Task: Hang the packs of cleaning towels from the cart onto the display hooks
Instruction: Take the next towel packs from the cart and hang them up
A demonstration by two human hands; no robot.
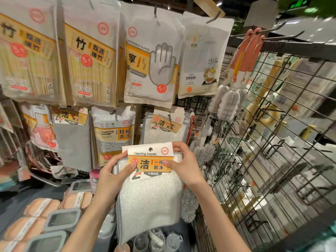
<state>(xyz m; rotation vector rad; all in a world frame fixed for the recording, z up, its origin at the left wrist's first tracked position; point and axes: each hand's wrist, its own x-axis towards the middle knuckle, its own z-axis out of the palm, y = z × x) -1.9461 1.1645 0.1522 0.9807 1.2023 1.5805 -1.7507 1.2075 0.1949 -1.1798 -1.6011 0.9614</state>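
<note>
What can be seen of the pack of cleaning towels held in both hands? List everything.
The white, fluffy cloth pack of cleaning towels carries a white and orange cardboard header printed "Cleaning towels", with a red round logo, a 5.9 price dot, a large 2 and a punched hang hole at the top. It is held roughly upright, face to the camera, below the matching packs already hanging on a hook. The left hand and the right hand pinch the header's sides, thumbs in front. Its lower end hangs free.

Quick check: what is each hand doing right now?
Left hand: grips the left side of the towel pack.
Right hand: pinches the pack's card on the right.
</note>
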